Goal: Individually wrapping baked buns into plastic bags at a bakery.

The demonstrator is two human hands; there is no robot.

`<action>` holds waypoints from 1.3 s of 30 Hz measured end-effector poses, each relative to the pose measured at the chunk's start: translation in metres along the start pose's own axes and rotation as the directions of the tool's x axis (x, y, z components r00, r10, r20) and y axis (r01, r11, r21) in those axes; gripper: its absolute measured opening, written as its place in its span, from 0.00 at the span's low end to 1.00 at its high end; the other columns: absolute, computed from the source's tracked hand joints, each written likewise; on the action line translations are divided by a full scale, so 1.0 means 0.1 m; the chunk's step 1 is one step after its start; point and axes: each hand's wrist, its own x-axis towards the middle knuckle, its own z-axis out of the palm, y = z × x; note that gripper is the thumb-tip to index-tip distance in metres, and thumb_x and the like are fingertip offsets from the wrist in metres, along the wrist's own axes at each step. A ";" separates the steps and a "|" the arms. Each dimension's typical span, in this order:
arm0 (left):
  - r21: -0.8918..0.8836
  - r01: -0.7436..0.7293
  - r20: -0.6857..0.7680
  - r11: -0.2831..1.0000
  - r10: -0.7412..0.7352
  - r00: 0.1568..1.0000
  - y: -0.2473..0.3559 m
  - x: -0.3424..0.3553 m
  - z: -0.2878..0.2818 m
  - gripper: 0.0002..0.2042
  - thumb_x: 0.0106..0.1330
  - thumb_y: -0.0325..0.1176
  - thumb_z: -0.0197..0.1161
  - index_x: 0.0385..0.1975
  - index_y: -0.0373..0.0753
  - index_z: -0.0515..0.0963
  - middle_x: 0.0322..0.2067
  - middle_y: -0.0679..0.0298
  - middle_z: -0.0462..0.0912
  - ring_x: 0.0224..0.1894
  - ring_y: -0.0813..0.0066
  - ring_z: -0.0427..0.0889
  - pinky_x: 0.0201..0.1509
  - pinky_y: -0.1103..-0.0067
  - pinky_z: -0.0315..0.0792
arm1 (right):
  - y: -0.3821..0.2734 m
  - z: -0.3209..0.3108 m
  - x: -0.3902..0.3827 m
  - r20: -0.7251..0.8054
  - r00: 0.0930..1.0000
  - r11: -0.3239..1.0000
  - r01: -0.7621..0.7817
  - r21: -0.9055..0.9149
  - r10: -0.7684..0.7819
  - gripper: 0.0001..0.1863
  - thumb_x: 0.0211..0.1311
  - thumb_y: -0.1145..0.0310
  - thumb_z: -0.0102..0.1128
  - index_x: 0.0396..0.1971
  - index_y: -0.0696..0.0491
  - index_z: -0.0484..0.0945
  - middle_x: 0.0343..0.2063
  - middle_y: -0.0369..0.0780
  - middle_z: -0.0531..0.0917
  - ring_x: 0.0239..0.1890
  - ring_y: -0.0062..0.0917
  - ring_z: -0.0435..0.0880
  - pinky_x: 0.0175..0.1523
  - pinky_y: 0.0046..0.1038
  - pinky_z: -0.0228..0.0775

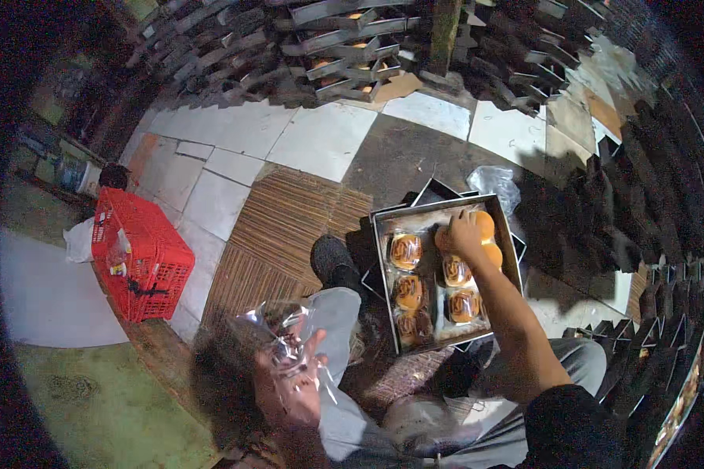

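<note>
A square metal tray (382,270) in front of my knees holds two kinds of buns: several with brown swirls, such as a swirl bun (404,251) in the left row, and plain golden ones at the upper right, such as a plain bun (492,255). Shiny clear film seems to cover the swirl buns. My right hand (465,234) reaches into the tray's upper part, fingers closed round a bun (443,239) they mostly cover. Above my left thigh, my left hand (293,383) holds up a crinkled clear plastic bag (278,332); glare blurs its outline.
To the left a red plastic basket (145,254) stands by a raised ledge. More clear plastic (494,187) lies beyond the tray. Stacked dark trays (352,47) line the back, with others (649,187) to the right. My left foot (332,258) rests beside the tray.
</note>
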 end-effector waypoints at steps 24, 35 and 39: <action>0.284 -0.228 0.137 0.931 0.196 0.971 -0.72 -1.24 0.30 0.41 0.75 0.67 0.38 0.71 0.34 0.62 0.66 0.47 0.72 0.61 0.45 0.78 0.60 0.54 0.78 | -2.14 -3.44 -3.84 -0.464 0.703 0.364 0.691 0.624 -0.540 0.28 0.60 0.79 0.59 0.63 0.60 0.74 0.65 0.53 0.74 0.71 0.51 0.69 0.72 0.42 0.64; 0.187 0.024 0.254 0.982 -0.072 0.965 -0.71 -1.04 0.70 0.29 0.78 0.58 0.45 0.65 0.40 0.71 0.52 0.53 0.84 0.50 0.53 0.86 0.50 0.58 0.82 | -1.43 -3.89 -3.85 0.022 0.253 0.031 0.031 0.999 -0.967 0.08 0.68 0.72 0.63 0.36 0.62 0.79 0.32 0.43 0.85 0.34 0.28 0.83 0.42 0.33 0.76; 0.195 0.041 0.120 0.980 -0.065 0.991 -0.35 -1.23 0.79 0.30 0.78 0.60 0.43 0.65 0.41 0.70 0.53 0.55 0.84 0.50 0.54 0.86 0.46 0.62 0.82 | -1.37 -3.90 -3.74 0.217 0.761 0.244 -0.079 0.966 -0.612 0.08 0.63 0.76 0.66 0.41 0.59 0.84 0.36 0.42 0.87 0.42 0.29 0.85 0.49 0.32 0.77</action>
